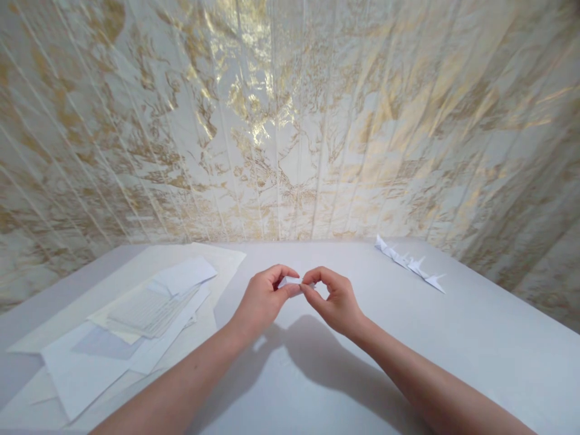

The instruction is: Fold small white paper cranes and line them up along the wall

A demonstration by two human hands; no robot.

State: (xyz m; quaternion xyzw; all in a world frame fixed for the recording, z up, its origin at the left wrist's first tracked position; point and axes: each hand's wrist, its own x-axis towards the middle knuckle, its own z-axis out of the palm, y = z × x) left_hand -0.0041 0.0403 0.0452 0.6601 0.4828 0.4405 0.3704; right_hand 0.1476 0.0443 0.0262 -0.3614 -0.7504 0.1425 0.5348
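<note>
A small folded piece of white paper (290,282) is held between the person's two hands near the middle of the view, over the tabletop (462,356). The left hand (264,296) grips its left part, with the thumb along the near side and the fingers (284,269) curled over the far side; much of the paper shows between them. The right hand (336,296) pinches its right end between thumb and index fingertip, the two bending into a rounded loop, and a little white shows just past the pinch. The fingers hide part of the folds, so the paper's full shape cannot be told. Both bare forearms (421,377) reach in from the lower edge, and a soft shadow (326,347) spreads on the tabletop below the hands. To the right and farther back, pointed folded paper figures (415,266) lie in a slanting row, close together. To the left, well apart from them, loose papers (86,371) overlap: white sheets, a batch of lined sheets (147,311), and large cream sheets (229,261) underneath. Behind the tabletop hangs a pale curtain (290,139) with a shiny gold pattern.
</note>
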